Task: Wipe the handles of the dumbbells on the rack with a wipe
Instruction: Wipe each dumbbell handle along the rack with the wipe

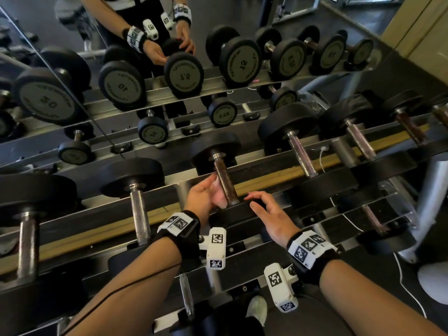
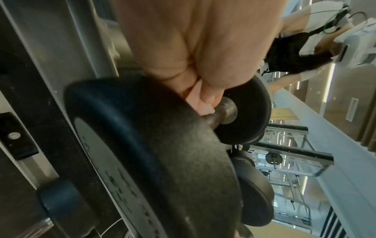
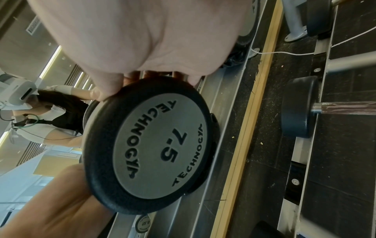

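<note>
Two grips on one dumbbell [image 1: 224,180], no wipe in view.

The left grip [image 1: 206,194] cups the handle [image 1: 225,183] from its left side, fingers curled against the bar. The right grip [image 1: 269,214] curls over the rim of the near head [image 1: 232,214], marked 7.5, just right of the handle's near end. The handle's long axis runs away from the person, near head to far head, so a wipe stroke would run fore and aft. The left grip is the nearer to the bar. On this tier of the rack [image 1: 266,166] six handles show fully, with a seventh cut off at the right edge. Two more show on the tier below. The rest are reflections in the mirror [image 1: 43,25].
</note>
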Demonstrator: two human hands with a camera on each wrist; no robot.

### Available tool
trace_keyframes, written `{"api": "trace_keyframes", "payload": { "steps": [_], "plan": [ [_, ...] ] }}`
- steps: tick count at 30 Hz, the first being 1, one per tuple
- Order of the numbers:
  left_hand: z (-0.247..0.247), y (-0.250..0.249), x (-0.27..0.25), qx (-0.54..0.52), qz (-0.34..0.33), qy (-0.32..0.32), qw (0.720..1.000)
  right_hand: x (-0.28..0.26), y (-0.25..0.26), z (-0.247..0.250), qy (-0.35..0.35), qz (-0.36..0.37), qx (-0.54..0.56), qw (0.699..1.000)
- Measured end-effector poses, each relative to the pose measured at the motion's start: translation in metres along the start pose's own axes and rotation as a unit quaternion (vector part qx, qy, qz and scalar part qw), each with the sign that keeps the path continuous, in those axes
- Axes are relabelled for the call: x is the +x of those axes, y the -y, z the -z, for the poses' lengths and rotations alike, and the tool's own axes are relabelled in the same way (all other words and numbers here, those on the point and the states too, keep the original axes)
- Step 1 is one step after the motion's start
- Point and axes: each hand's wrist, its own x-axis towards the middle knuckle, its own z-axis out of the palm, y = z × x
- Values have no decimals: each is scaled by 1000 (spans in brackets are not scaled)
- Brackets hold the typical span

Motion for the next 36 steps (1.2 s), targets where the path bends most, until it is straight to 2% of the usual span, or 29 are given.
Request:
{"api": "trace_keyframes", "payload": {
  "steps": [3, 7, 12, 16, 23, 25, 31, 36],
  "plan": [
    [13, -2, -6, -10, 37, 11, 999, -1, 4, 0, 5, -3, 2, 1000],
    [20, -17, -1, 2, 11, -25, 1000, -3, 10, 3, 10, -16, -1, 1000],
    [5, -19, 12, -12, -5, -69, 998, -6, 14, 3, 10, -17, -18, 1000],
    [-11, -10, 5, -35, 1, -11, 999, -6, 12, 3, 10, -20, -26, 999],
    [5, -6, -6, -17, 47, 27, 998, -5, 11, 1, 9, -17, -2, 1000],
    [9, -9, -10, -6, 49, 20, 999, -5, 12, 2, 13, -13, -5, 1000],
    [0, -11, 6, 0, 0, -49, 999, -6, 14, 2, 10, -20, -1, 1000],
    [-19, -5, 5, 49, 7, 1, 999, -5, 12, 2, 10, -20, -9, 1000]
  ]
}}
